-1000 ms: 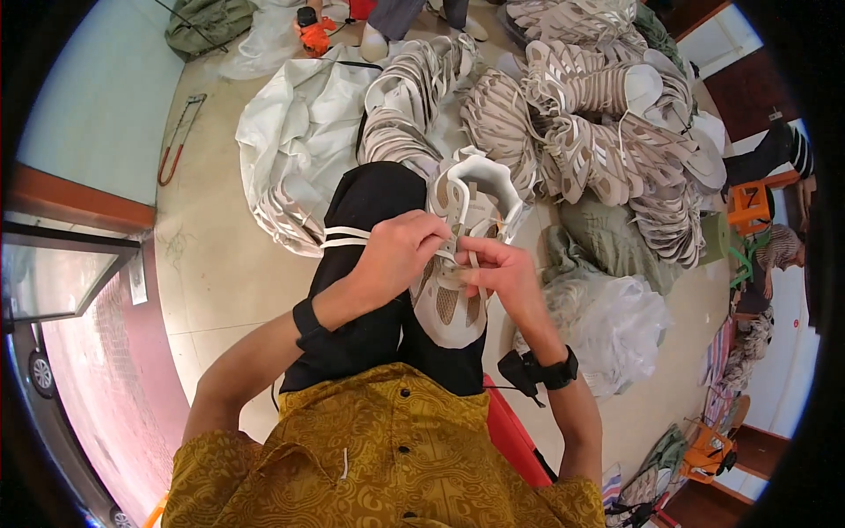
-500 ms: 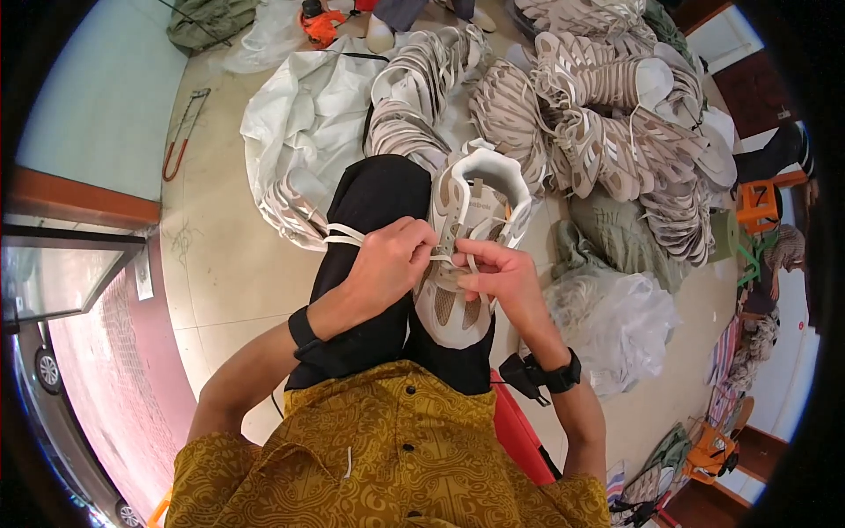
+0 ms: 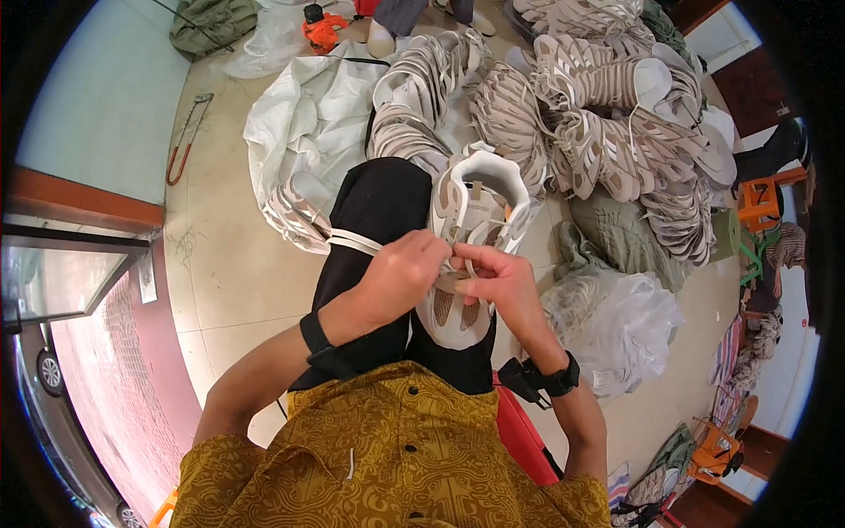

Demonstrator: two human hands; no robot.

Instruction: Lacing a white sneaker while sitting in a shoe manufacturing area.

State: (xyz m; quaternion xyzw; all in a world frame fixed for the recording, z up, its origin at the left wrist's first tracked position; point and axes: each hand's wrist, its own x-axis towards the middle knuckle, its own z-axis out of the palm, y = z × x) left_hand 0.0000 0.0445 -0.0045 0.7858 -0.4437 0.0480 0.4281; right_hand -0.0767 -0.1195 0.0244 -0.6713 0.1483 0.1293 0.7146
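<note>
A beige and white sneaker upper (image 3: 454, 327) with tan mesh lies on my right thigh, its toe toward me and its collar away. My left hand (image 3: 403, 275) is closed at the lacing edge, fingertips pinched together over the eyelets. White shoelace (image 3: 354, 243) trails from it leftward across my black-trousered left knee (image 3: 380, 198). On the other side of the lacing, my right hand (image 3: 495, 278) pinches lace between thumb and index finger, close to the left fingertips. The fingers partly cover the eyelets and the tongue's lower part.
Stacks of similar uppers (image 3: 598, 145) spread over the floor ahead and right. A white sack (image 3: 304, 119) lies ahead left, beside long red-handled cutters (image 3: 183, 145). Clear plastic bags (image 3: 620, 330) rest at the right. Another person's feet (image 3: 380, 40) show at the far edge.
My left hand has moved right and slightly down, right up to my right fingertips. The lace over my left knee now runs straighter. My right hand stays nearly in place.
</note>
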